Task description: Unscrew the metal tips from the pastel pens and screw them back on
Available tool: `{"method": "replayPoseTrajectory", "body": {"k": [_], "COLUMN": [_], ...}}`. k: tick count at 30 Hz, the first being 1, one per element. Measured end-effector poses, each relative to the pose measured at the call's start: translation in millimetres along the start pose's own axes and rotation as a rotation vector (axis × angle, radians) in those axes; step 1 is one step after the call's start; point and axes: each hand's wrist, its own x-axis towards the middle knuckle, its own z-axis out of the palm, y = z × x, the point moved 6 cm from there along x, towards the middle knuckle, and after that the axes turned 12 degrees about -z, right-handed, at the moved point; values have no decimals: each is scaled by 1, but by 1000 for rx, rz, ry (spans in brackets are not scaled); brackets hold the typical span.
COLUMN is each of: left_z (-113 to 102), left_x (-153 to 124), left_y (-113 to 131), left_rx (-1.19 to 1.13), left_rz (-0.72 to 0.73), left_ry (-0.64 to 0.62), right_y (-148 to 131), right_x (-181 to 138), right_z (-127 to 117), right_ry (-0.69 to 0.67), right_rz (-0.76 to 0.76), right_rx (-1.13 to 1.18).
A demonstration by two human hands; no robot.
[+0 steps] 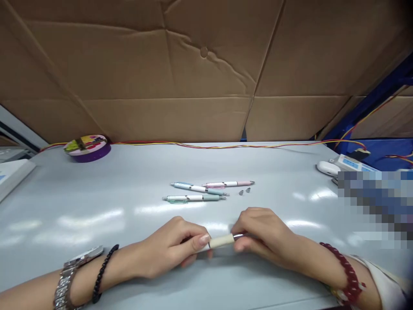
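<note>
A pen [221, 241] with a cream grip is held between my two hands, above the front of the table. My left hand [180, 243] closes round its white barrel, thumb on top. At the other end, my right hand [263, 232] pinches the silver tip, which its fingers partly hide. Beyond the hands lie a blue-and-white pen [198, 188], a pink-and-white pen [229, 184] and a green-and-white pen [195, 198], all pointing right. Two small silver pen tips [244, 191] rest just right of them.
On the grey table [138, 172], a round purple tin [88, 148] stands at the back left. Red and yellow wires [193, 146] run along the back edge before a cardboard wall [129, 64]. A white earbud case [327, 168] and a power strip [353, 163] lie at right.
</note>
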Motion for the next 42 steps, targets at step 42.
{"method": "replayPoseTrajectory", "body": {"k": [42], "left_z": [-6], "left_x": [-13], "left_y": [11], "left_rx": [455], "left_rz": [324], "left_ry": [514], "right_y": [-10], "right_x": [3], "right_z": [7], "right_ry": [-159], "right_rz": [-200], "right_rx": [-203]}}
